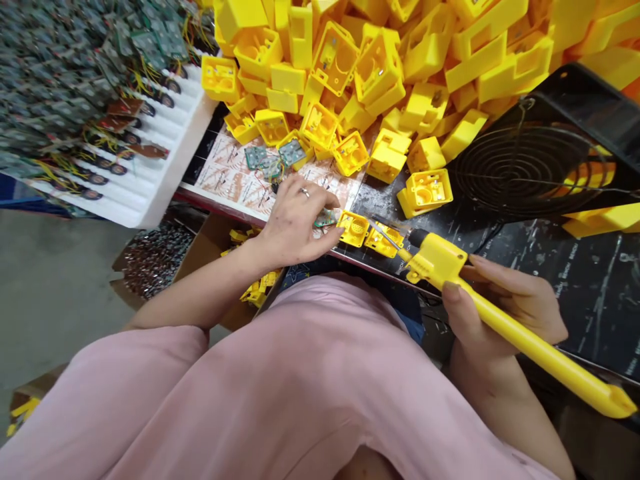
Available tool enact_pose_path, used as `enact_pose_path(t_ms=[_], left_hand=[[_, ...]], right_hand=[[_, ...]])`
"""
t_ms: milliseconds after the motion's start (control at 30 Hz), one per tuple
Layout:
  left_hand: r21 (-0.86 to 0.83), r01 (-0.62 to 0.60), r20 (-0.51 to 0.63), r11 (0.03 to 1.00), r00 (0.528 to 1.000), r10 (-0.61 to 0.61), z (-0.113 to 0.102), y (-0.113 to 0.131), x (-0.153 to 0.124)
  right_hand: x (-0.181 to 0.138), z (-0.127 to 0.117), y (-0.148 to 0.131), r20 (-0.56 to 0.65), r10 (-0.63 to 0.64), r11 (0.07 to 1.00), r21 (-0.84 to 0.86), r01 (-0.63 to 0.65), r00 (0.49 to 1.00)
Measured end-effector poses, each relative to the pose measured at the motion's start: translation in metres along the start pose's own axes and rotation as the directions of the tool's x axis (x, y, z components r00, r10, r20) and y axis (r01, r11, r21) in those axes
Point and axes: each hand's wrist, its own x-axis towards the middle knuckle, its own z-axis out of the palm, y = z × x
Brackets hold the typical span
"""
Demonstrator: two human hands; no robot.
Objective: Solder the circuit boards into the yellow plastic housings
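Observation:
My right hand (505,307) is wrapped round a long yellow soldering iron (500,313). Its metal tip reaches left to a small yellow plastic housing (384,240) at the table's near edge. My left hand (295,223) rests at that edge with its fingers curled and pinches a small green circuit board (326,218). This board lies beside a second yellow housing (353,229). A ring shows on one finger of the left hand.
A large heap of yellow housings (380,60) fills the back of the table. More green circuit boards (270,159) lie on a printed sheet. A white tray (150,180) of wired boards stands left. A black fan grille (530,170) sits right. Cardboard boxes (200,247) stand below.

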Motion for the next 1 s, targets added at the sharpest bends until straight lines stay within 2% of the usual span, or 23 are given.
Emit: enact_pose_path(t_ms=[133,233,300,367,467,600,667,767,833,1000], left_hand=[[-0.062,0.043,-0.029,0.997,0.999,-0.045,0.002,-0.002,-0.013],[-0.138,0.018,-0.083,0.990,0.996,-0.029,0.006,-0.004,-0.016],[-0.189,-0.012,-0.145,0.982,0.989,-0.016,0.007,-0.007,-0.015],[-0.210,-0.030,-0.160,0.977,0.987,-0.004,0.005,-0.010,-0.011],[-0.179,-0.017,-0.057,0.984,0.998,0.007,-0.002,-0.012,-0.004],[-0.133,-0.010,0.055,0.991,0.998,0.017,-0.007,-0.009,0.001],[-0.114,-0.004,0.079,0.993,0.997,0.013,-0.008,-0.006,0.002],[-0.105,0.006,0.109,0.994,0.994,0.005,-0.007,-0.001,0.001],[-0.097,0.001,0.111,0.995,0.994,0.010,-0.006,0.001,0.001],[-0.064,-0.027,0.112,0.998,0.993,0.034,-0.009,0.003,0.004]], right_hand=[[0.003,0.007,0.006,-0.076,-0.014,0.987,0.159,0.026,0.997],[0.004,0.006,0.004,-0.035,-0.009,0.994,0.105,0.013,0.999],[0.003,0.004,0.002,-0.010,0.037,0.998,0.054,-0.036,0.999],[0.003,0.003,-0.001,-0.013,0.089,0.995,0.041,-0.089,0.996],[0.004,0.005,-0.001,-0.033,0.100,0.992,0.074,-0.097,0.994],[0.005,0.004,0.001,-0.079,0.053,0.997,0.057,-0.049,0.995],[0.005,0.000,0.000,-0.029,0.007,0.998,0.065,-0.005,1.000],[0.005,-0.008,-0.005,0.158,-0.099,0.992,0.089,0.086,0.982],[0.009,-0.010,-0.011,0.285,-0.141,0.990,0.063,0.128,0.948],[0.030,-0.007,-0.020,0.441,-0.281,0.952,0.015,0.306,0.853]])
